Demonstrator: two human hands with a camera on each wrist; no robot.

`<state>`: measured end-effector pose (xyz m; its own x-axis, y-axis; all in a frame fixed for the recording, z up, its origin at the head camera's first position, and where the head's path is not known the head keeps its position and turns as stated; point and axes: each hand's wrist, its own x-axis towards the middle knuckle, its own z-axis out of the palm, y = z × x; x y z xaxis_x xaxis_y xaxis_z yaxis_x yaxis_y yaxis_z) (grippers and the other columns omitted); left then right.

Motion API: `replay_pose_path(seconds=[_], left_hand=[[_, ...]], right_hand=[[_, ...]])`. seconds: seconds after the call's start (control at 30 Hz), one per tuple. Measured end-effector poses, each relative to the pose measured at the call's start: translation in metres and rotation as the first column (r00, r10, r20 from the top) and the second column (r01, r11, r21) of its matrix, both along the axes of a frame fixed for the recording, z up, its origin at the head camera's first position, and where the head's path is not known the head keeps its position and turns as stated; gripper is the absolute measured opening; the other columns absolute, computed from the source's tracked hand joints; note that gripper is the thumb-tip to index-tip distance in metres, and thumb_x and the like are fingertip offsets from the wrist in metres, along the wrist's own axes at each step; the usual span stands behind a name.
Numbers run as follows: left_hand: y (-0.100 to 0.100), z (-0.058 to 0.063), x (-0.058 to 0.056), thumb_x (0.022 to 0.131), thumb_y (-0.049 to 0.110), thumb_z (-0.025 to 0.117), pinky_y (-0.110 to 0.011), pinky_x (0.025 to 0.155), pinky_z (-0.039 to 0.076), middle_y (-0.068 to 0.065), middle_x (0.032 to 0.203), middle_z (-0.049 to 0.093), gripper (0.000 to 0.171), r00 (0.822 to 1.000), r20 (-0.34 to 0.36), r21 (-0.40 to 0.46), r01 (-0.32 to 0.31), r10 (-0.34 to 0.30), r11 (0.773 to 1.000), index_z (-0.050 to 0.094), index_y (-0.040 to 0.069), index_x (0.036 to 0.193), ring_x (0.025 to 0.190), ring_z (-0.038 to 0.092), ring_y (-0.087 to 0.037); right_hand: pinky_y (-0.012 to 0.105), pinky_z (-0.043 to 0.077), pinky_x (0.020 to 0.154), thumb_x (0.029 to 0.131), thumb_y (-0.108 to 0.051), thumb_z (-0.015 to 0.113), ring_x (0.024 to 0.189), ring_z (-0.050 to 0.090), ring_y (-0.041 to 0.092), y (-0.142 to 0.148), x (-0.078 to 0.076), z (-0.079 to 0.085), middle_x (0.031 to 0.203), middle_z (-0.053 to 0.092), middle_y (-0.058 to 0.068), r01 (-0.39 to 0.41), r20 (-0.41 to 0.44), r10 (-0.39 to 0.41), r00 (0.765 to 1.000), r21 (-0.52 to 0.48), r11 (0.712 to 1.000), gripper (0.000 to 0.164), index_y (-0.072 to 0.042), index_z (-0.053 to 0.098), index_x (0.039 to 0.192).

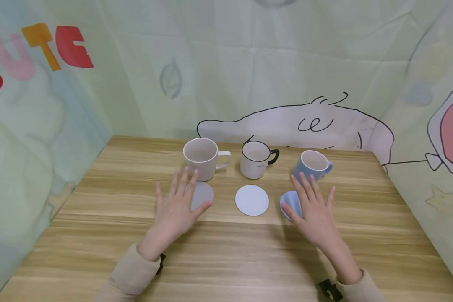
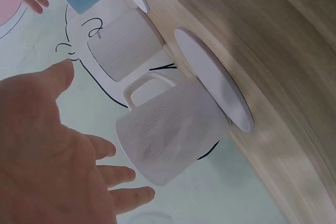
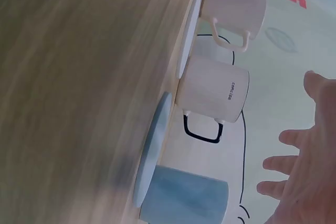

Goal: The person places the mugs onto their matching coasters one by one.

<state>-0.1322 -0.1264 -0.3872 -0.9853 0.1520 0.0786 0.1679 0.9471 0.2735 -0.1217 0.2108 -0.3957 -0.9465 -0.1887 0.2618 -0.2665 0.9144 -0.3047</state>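
Note:
My left hand (image 1: 176,209) hovers with spread fingers over a grey round coaster (image 1: 204,195), in front of a large grey-beige mug (image 1: 201,161). The left wrist view shows that mug (image 2: 168,132) standing apart from the fingertips. My right hand (image 1: 315,212), fingers also spread, is above a blue coaster (image 1: 290,200) and partly covers it. Just behind stands a blue mug (image 1: 311,165), its handle to the right. Between them a white mug (image 1: 253,161) with black rim and black handle stands behind a white coaster (image 1: 251,200). Neither hand holds anything.
All mugs and coasters stand on a wood-grain table (image 1: 226,251). A printed cloth backdrop (image 1: 226,71) rises along its back edge, close behind the mugs, and along both sides.

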Motion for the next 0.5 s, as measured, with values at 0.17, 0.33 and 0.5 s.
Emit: replay_pose_path(seconds=[0.17, 0.33, 0.5], left_hand=[[-0.003, -0.001, 0.001, 0.090, 0.063, 0.049, -0.072, 0.111, -0.004, -0.009, 0.164, 0.003, 0.088, 1.000, 0.003, 0.019, -0.010, 0.010, 1.000, 0.011, 0.017, 0.156, 0.151, -0.001, -0.033], [-0.006, -0.002, 0.003, 0.091, 0.060, 0.050, -0.072, 0.111, -0.004, -0.009, 0.164, 0.003, 0.088, 1.000, 0.017, 0.028, -0.024, 0.023, 0.999, 0.010, 0.016, 0.156, 0.151, 0.001, -0.034], [-0.008, -0.004, 0.004, 0.091, 0.059, 0.050, -0.073, 0.111, -0.001, -0.012, 0.163, 0.007, 0.088, 0.999, 0.016, 0.024, -0.036, 0.036, 0.999, 0.012, 0.014, 0.156, 0.151, 0.003, -0.035]], right_hand=[[0.069, -0.013, 0.111, 0.094, -0.049, 0.053, 0.149, 0.014, 0.036, -0.004, -0.003, -0.002, 0.160, 0.022, 0.013, -0.019, -0.025, 0.018, 1.000, -0.030, 0.999, 0.072, -0.021, 0.024, 0.153], [0.068, -0.012, 0.112, 0.094, -0.047, 0.055, 0.149, 0.016, 0.035, -0.010, -0.004, -0.003, 0.160, 0.024, 0.010, -0.026, -0.049, 0.024, 0.999, -0.048, 0.999, 0.070, -0.020, 0.027, 0.152], [0.066, -0.012, 0.113, 0.093, -0.044, 0.057, 0.148, 0.019, 0.035, -0.016, -0.005, -0.003, 0.159, 0.027, 0.010, -0.034, -0.074, 0.029, 0.997, -0.070, 0.997, 0.069, -0.019, 0.030, 0.151]])
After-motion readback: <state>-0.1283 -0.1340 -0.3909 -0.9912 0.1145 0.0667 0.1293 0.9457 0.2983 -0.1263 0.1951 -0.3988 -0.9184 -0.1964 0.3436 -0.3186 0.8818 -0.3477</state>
